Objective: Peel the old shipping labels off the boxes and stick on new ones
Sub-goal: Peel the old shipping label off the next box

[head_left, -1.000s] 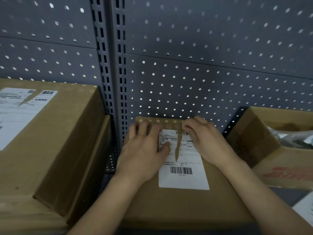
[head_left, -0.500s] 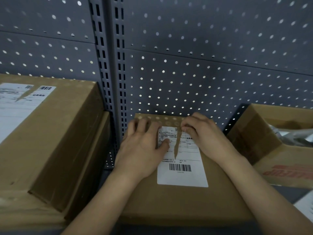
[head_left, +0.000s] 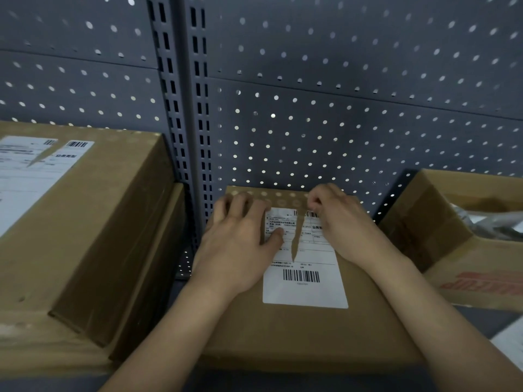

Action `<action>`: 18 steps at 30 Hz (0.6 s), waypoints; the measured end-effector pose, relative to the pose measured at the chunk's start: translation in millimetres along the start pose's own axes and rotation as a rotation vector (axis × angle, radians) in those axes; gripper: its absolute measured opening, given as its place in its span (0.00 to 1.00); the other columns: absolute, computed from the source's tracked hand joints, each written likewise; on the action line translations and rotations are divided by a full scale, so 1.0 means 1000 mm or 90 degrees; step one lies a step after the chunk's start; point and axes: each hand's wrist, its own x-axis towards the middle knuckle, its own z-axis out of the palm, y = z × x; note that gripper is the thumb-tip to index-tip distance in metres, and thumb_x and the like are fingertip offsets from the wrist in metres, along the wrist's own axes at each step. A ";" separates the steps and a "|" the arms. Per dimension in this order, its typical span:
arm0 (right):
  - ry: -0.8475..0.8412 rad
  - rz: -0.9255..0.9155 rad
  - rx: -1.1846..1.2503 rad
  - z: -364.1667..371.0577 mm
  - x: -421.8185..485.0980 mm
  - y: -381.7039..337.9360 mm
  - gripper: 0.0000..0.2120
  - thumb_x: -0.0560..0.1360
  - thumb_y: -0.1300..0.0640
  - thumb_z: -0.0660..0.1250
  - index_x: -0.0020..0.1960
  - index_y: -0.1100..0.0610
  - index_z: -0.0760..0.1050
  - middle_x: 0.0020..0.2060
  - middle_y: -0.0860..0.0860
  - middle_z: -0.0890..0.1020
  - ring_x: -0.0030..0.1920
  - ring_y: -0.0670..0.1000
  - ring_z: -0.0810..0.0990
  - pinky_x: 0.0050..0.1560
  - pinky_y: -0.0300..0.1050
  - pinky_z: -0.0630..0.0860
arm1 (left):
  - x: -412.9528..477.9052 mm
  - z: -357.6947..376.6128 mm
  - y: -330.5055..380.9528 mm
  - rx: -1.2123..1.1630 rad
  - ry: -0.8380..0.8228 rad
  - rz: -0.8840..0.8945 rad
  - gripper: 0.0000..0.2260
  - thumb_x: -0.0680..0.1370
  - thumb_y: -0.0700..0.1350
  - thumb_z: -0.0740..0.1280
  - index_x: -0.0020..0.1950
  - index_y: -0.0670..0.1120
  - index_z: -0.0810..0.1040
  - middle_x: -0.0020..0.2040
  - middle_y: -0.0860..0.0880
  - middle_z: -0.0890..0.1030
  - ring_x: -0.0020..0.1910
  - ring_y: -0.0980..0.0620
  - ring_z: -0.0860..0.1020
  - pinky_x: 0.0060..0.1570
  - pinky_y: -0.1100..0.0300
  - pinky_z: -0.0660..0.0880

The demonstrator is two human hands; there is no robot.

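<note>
- Pressing down on the middle cardboard box (head_left: pixel 297 340), the left hand (head_left: pixel 237 247) lies flat, its fingers straight and spread over the far left of the lid. Its thumb pins the left half of the shipping label (head_left: pixel 305 290).
- Over at the label's far edge, the right hand (head_left: pixel 348 230) has its fingers (head_left: pixel 314 200) curled tight, tips pinching at the top of the right half. Whether any paper has lifted, I can't tell.
- That label is a white matte rectangle with rounded corners and a barcode across its lower part. A long thin wedge-shaped tear runs from the far edge to the middle, with brown cardboard showing through.
- It lies flat in the centre of the lid, with bare cardboard along its near edge.
- The box is plain, smooth and brown, its back edge right up against the grey perforated back panel (head_left: pixel 339 123), so there is little room beyond the fingertips.
- On the left, a taller carton (head_left: pixel 93 222) stands close across a narrow dark gap, and its own white label (head_left: pixel 28 179) has a similar wedge tear.
- A slotted metal upright (head_left: pixel 181 108) rises behind that gap.
- On the right, an open carton (head_left: pixel 452 250) with red print holds crinkled silvery wrap (head_left: pixel 486 222) and sits slightly apart.
</note>
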 end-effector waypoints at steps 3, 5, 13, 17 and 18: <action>0.020 0.000 0.062 -0.001 -0.003 0.002 0.04 0.81 0.58 0.59 0.50 0.52 0.72 0.47 0.47 0.74 0.47 0.51 0.75 0.54 0.53 0.72 | 0.000 0.000 0.000 0.000 -0.001 -0.001 0.21 0.78 0.61 0.60 0.69 0.58 0.65 0.71 0.56 0.62 0.72 0.51 0.52 0.65 0.51 0.64; 0.015 -0.015 0.066 -0.001 -0.005 0.002 0.07 0.80 0.55 0.61 0.56 0.52 0.76 0.48 0.47 0.74 0.47 0.50 0.77 0.55 0.52 0.72 | 0.000 0.000 -0.001 -0.001 0.002 0.001 0.21 0.78 0.61 0.60 0.69 0.58 0.65 0.71 0.56 0.62 0.71 0.51 0.53 0.64 0.51 0.64; 0.047 -0.002 0.111 0.001 -0.004 0.004 0.05 0.78 0.61 0.65 0.45 0.55 0.78 0.44 0.45 0.74 0.43 0.46 0.75 0.53 0.48 0.72 | 0.000 0.001 -0.002 -0.007 0.006 0.006 0.20 0.78 0.61 0.60 0.68 0.58 0.66 0.71 0.56 0.63 0.71 0.50 0.53 0.64 0.51 0.65; 0.063 -0.007 0.095 0.001 -0.008 0.004 0.08 0.80 0.63 0.62 0.44 0.54 0.73 0.44 0.46 0.72 0.44 0.48 0.75 0.54 0.51 0.73 | 0.000 0.001 -0.001 -0.011 0.011 0.008 0.20 0.78 0.61 0.60 0.68 0.58 0.66 0.70 0.57 0.63 0.71 0.51 0.54 0.64 0.52 0.65; 0.068 -0.013 0.095 0.001 -0.009 0.004 0.09 0.80 0.64 0.62 0.44 0.52 0.72 0.44 0.46 0.72 0.44 0.47 0.74 0.53 0.50 0.72 | 0.001 0.001 -0.001 -0.011 0.012 0.008 0.20 0.78 0.61 0.60 0.68 0.58 0.66 0.70 0.57 0.63 0.71 0.51 0.54 0.64 0.52 0.65</action>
